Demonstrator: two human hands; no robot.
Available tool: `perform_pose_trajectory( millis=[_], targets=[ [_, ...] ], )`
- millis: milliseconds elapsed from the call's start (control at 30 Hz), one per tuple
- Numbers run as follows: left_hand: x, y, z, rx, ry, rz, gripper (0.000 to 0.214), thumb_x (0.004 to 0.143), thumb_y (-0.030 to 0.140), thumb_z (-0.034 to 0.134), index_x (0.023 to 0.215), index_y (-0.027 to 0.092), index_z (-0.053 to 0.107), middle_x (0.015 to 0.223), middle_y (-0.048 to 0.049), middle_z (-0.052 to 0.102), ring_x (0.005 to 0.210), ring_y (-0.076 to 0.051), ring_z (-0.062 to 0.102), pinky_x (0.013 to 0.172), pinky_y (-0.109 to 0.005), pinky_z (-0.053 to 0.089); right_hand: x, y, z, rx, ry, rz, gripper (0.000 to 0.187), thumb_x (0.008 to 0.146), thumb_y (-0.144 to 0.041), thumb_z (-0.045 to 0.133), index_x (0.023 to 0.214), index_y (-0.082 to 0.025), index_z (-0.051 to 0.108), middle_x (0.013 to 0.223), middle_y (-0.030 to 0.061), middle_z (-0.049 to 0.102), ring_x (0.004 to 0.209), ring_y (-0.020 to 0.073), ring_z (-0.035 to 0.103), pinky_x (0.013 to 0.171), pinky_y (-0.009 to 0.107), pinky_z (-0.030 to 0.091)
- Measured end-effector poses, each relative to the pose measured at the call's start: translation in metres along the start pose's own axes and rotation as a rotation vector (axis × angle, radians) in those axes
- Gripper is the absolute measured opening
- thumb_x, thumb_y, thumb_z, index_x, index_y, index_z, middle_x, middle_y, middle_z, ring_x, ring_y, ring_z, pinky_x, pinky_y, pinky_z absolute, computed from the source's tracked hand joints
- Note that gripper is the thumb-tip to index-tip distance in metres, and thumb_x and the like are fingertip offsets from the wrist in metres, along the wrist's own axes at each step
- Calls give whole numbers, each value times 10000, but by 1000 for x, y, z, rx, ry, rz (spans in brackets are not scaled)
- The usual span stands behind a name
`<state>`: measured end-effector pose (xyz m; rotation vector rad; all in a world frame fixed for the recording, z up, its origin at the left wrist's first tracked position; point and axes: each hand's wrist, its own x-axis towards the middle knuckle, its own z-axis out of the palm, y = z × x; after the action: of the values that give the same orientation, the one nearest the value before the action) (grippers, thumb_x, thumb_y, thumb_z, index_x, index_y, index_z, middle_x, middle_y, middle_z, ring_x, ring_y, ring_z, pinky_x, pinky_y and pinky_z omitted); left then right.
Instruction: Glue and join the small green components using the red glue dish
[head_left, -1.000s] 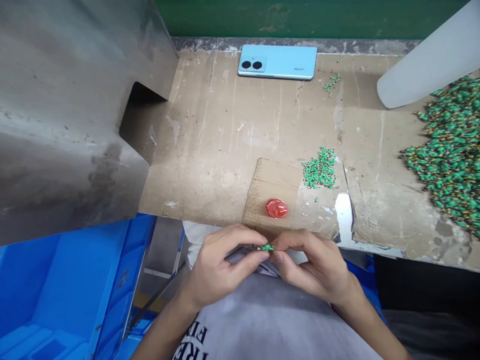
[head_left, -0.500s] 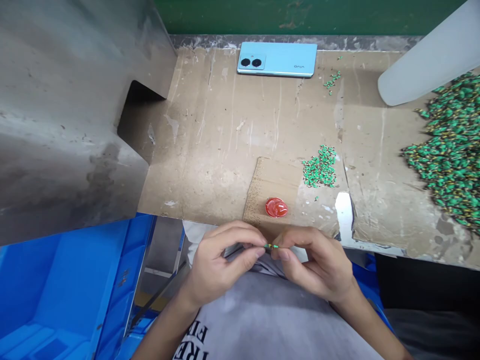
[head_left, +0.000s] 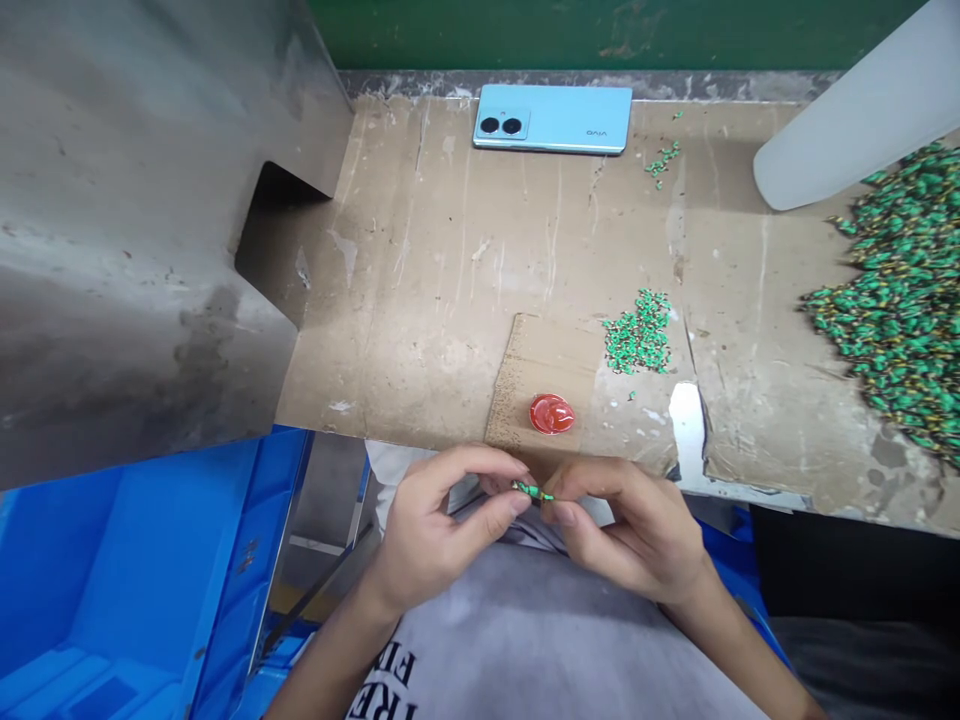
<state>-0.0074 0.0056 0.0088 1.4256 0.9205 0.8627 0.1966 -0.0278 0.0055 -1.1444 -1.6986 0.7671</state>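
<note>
My left hand (head_left: 446, 530) and my right hand (head_left: 634, 525) meet at the table's front edge, above my lap. Between their fingertips are tiny green-and-gold parts (head_left: 532, 491), too small to name exactly. The right thumb and forefinger pinch one end. On the left, the forefinger and thumb are bent around the other end, with a small gap showing between their tips. Just beyond the fingers sits a small shallow dish of red material (head_left: 552, 413) on a cardboard piece (head_left: 559, 345). A small heap of green parts (head_left: 639, 335) lies to its right.
A large pile of green-and-gold parts (head_left: 900, 310) covers the right side, under a pale tube (head_left: 855, 110). A light-blue phone (head_left: 555, 118) lies at the back, near a few loose green parts (head_left: 663, 160). A metal housing (head_left: 150, 230) stands left, above a blue crate (head_left: 150, 560).
The left forefinger and thumb have parted slightly, and more of the green parts shows between them. The right hand keeps its pinch almost in place.
</note>
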Motion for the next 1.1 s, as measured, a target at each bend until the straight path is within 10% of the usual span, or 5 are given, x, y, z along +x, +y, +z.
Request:
perform_pose_trajectory(
  millis=[1100],
  targets=[
    [5,-1,1,-28,-29,84,178,875,81,809,995,203,761,922,-36,808,854,-179,774,792,-279,620,6,-2,-2,11,-32,1,138,966,-106,592,956,-241,565,684,-65,684,526,91,641,543,171,514]
  ],
)
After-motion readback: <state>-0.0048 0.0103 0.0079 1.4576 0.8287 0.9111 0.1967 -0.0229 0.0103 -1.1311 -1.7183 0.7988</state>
